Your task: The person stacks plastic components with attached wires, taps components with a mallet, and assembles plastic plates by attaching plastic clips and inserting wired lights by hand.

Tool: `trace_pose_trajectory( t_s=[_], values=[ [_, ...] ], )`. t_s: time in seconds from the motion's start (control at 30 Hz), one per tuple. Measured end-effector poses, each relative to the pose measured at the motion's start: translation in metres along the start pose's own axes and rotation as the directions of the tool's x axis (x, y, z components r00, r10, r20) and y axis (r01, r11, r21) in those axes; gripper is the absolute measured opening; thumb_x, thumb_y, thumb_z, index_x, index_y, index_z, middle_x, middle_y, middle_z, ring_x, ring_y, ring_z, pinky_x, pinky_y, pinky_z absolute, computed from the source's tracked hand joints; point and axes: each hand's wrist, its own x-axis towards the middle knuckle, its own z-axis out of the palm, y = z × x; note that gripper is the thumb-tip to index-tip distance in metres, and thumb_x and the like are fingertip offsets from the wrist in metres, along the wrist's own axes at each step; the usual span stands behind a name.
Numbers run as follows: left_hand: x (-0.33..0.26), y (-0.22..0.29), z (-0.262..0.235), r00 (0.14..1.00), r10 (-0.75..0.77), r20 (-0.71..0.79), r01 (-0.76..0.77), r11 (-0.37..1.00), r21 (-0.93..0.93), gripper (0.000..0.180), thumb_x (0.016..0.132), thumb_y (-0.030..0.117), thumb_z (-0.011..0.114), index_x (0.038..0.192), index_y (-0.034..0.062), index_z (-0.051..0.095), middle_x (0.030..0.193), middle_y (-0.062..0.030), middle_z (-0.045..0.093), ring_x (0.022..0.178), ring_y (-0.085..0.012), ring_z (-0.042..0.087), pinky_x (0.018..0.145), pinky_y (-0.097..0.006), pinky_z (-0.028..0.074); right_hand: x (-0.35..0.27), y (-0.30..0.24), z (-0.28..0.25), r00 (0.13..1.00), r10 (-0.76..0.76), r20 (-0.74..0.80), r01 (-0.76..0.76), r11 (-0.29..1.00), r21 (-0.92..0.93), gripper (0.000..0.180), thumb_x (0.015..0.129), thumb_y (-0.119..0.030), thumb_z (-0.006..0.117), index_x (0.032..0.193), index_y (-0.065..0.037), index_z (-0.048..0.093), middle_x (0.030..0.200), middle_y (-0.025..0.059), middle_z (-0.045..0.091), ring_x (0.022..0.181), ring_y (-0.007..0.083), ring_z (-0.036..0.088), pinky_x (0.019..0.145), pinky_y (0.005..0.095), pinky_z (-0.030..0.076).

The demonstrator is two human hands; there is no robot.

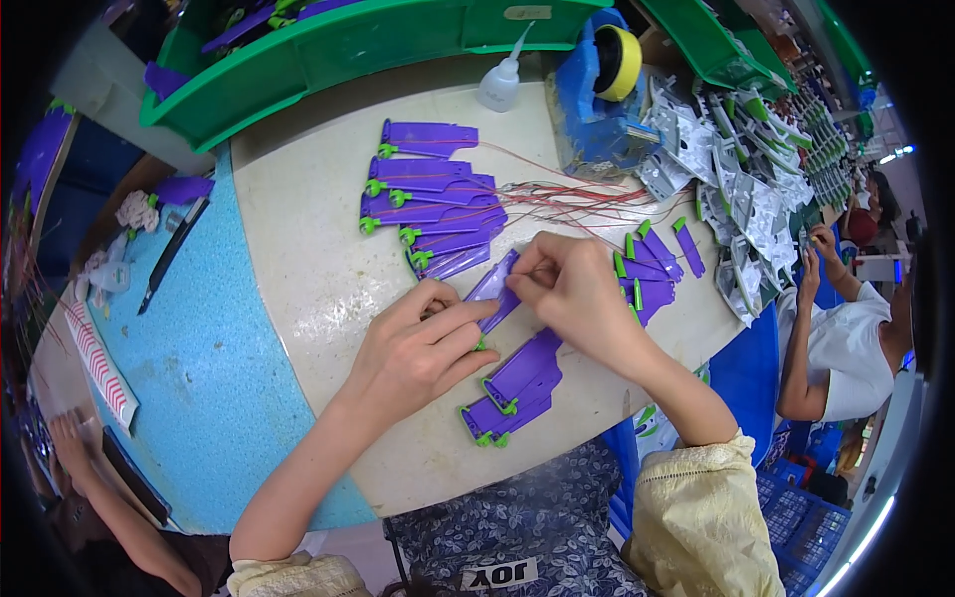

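Note:
A flat purple plastic part (pixel 487 290) with a green end lies slantwise between my hands, just over the table. My left hand (pixel 413 343) is closed on its lower end, the fingers laid along its side. At the part's upper end, my right hand (pixel 572 294) pinches thumb and forefinger together; whatever sits between those fingertips is too small to make out. Ahead of my hands lies a group of purple parts with green ends (pixel 428 179), with thin red wires (pixel 577 197) trailing right. Nearer me are stacked purple parts (pixel 522 383). Smaller purple pieces with green tips (pixel 652 261) lie beyond my right hand.
A green bin (pixel 328 75) runs along the back edge. Near it stand a white squeeze bottle (pixel 500 84) and a blue tape dispenser (pixel 597 119). Grey-and-green parts (pixel 741 189) are heaped at right. A black-handled cutter (pixel 174 254) lies on the blue surface (pixel 214 368). Other people sit at both sides.

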Motion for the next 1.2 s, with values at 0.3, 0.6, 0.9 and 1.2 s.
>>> trace_pose_trajectory(
  t_s=[0.3,0.6,0.9,1.2],
  values=[
    [0.001,0.001,0.0,0.999,-0.039,0.021,0.04,0.999,-0.007,0.03,0.067,0.019,0.084,0.069,0.0028,0.058,0.107,-0.0033,0.071,0.085,-0.0224,0.058,0.065,-0.031,0.052,0.053,0.027,-0.105,0.894,0.137,-0.426,-0.07,0.983,0.168,0.028,0.088,-0.023,0.072,0.099,0.002,0.069,0.068,-0.0024,0.056,0.058,0.0041,0.042,0.052,0.0223,0.033],
    [0.003,0.004,-0.002,0.994,-0.106,0.04,0.107,0.994,-0.038,0.032,0.061,0.014,0.088,0.066,0.0008,0.06,0.104,-0.0065,0.072,0.087,-0.0246,0.058,0.069,-0.033,0.051,0.037,0.022,-0.081,0.909,0.349,-0.229,-0.165,0.804,0.571,0.021,0.081,-0.02,0.069,0.072,-0.001,0.065,0.056,-0.0079,0.036,0.051,0.0048,0.03,0.049,0.0248,0.024],
    [0.003,0.003,0.001,0.959,-0.284,-0.006,0.28,0.949,-0.148,0.071,0.066,0.017,0.086,0.128,0.0038,0.054,0.106,-0.0058,0.07,0.093,-0.0274,0.059,0.084,-0.038,0.05,-0.031,0.008,-0.018,0.944,-0.177,0.279,0.017,0.868,0.495,0.021,0.091,-0.014,0.068,0.11,-0.007,0.074,0.081,0.0009,0.06,0.073,0.0079,0.05,0.062,0.0247,0.04],
    [-0.015,0.017,0.011,0.975,-0.163,-0.152,0.177,0.981,0.081,0.034,0.069,0.01,0.082,0.098,0.0006,0.067,0.1,-0.0106,0.061,0.083,-0.0252,0.06,0.069,-0.034,0.052,-0.027,0.015,0.011,0.937,-0.311,0.162,0.279,0.941,0.19,0.026,0.088,-0.004,0.065,0.112,-0.003,0.072,0.077,0.0091,0.061,0.062,0.0156,0.055,0.055,0.0284,0.041]
  ],
)
